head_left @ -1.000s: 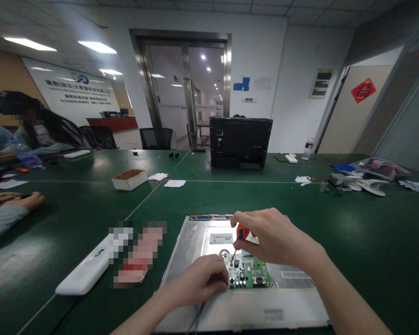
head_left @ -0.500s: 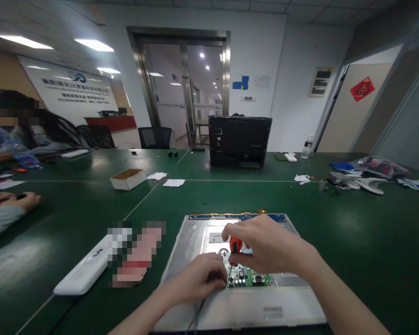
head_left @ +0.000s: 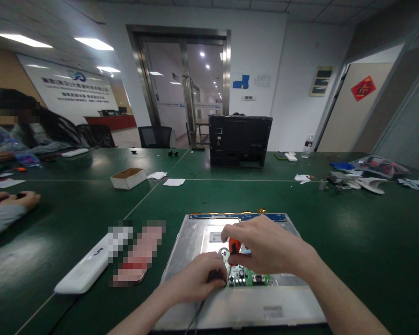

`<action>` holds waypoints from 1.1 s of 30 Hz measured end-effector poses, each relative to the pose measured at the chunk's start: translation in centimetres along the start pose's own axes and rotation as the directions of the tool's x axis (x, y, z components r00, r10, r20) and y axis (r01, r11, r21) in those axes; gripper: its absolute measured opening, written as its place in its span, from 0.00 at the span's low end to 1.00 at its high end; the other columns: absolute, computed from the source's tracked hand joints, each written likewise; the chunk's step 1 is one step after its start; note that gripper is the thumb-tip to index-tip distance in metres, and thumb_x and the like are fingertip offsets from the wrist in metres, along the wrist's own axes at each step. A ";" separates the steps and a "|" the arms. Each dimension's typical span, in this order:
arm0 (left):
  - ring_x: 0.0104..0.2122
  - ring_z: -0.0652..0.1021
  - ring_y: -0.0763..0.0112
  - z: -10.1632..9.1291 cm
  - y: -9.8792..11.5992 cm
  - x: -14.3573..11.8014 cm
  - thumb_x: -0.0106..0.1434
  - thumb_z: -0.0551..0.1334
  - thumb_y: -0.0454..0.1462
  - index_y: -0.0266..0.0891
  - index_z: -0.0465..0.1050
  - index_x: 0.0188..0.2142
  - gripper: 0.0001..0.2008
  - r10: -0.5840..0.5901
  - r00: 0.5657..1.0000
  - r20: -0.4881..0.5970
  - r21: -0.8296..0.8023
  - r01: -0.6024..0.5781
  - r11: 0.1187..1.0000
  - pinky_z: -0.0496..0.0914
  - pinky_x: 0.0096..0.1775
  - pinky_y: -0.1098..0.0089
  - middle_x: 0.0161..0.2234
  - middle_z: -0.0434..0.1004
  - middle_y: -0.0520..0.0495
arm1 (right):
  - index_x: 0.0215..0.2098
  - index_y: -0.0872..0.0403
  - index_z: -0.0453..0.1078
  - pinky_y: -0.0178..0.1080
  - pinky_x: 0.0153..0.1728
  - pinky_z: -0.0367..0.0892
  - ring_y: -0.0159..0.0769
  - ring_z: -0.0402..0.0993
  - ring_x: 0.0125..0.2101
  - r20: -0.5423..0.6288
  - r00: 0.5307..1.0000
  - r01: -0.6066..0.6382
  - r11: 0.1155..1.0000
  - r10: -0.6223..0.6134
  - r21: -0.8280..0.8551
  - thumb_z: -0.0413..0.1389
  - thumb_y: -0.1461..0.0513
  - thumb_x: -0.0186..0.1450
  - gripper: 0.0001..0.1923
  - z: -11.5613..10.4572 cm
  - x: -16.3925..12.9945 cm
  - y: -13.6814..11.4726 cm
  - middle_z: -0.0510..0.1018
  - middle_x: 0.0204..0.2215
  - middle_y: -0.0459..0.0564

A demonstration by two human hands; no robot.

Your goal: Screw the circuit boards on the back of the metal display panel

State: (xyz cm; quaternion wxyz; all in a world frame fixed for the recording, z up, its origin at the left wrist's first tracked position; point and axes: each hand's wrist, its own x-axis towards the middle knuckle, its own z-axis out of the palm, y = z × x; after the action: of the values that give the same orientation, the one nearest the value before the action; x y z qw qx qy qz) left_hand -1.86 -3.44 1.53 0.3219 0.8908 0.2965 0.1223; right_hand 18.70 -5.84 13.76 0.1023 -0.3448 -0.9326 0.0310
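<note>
Right hand (head_left: 268,246) is pinched around a small orange-handled screwdriver (head_left: 233,245), tip pointing down at the green board (head_left: 248,278), lower centre of the frame. Left hand (head_left: 199,279) is curled, fingertips pressed at the board's left edge; can't tell if it actually holds anything, a dark cable runs out under it toward the bottom edge. Board sits on the back of a silver metal panel (head_left: 195,237), which lies flat on the green table (head_left: 352,223) just in front of the person. Thin blue strip (head_left: 237,216) runs along the panel's far edge. Progress, as a judgement: board is seated on the panel and being worked at its upper left corner, near a round metal boss; whether the screw there is going in or coming out isn't readable, and the other corners are hidden by the hands, so can't count what's left. Around: white bar (head_left: 82,272) marked 5 at lower left beside a blurred patch; open cardboard box (head_left: 128,178) and paper scraps mid left; black chassis (head_left: 239,141) standing at centre back; clutter of parts and bags far right. Another person's hand (head_left: 21,200) rests on the table at left edge, a seated person behind it.
</note>
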 end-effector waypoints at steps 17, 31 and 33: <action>0.36 0.73 0.67 -0.2 0.1 0.0 0.55 0.60 0.28 0.39 0.73 0.34 0.08 0.073 0.997 0.004 -0.022 -0.073 0.997 0.65 0.36 0.71 0.34 0.74 0.50 | 0.41 0.52 0.65 0.35 0.25 0.51 0.34 0.72 0.30 0.033 0.998 0.054 0.998 -0.055 0.019 0.56 0.61 0.61 0.09 0.6 0.4 -0.3 0.78 0.33 0.44; 0.34 0.73 0.68 -0.2 0.0 0.1 0.56 0.60 0.28 0.38 0.72 0.33 0.06 0.037 0.999 0.018 -0.037 -0.036 0.999 0.64 0.35 0.72 0.33 0.74 0.51 | 0.39 0.53 0.65 0.35 0.21 0.45 0.32 0.69 0.26 0.038 0.998 0.048 0.998 -0.046 -0.043 0.55 0.61 0.62 0.07 0.8 0.6 -0.6 0.78 0.31 0.45; 0.34 0.73 0.68 -0.2 -0.1 0.1 0.56 0.60 0.29 0.38 0.71 0.33 0.06 0.046 0.999 0.016 -0.047 -0.046 0.998 0.64 0.36 0.72 0.34 0.74 0.51 | 0.38 0.53 0.65 0.35 0.21 0.44 0.32 0.69 0.26 0.033 0.998 0.048 0.997 -0.047 -0.054 0.55 0.61 0.62 0.07 0.9 0.6 -0.6 0.77 0.30 0.45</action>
State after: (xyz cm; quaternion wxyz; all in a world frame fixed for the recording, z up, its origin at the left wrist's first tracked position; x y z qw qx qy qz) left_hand -1.91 -3.23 1.61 0.3424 0.8906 0.2702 0.1288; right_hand 17.65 -5.90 13.10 0.0786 -0.3246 -0.9425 0.0083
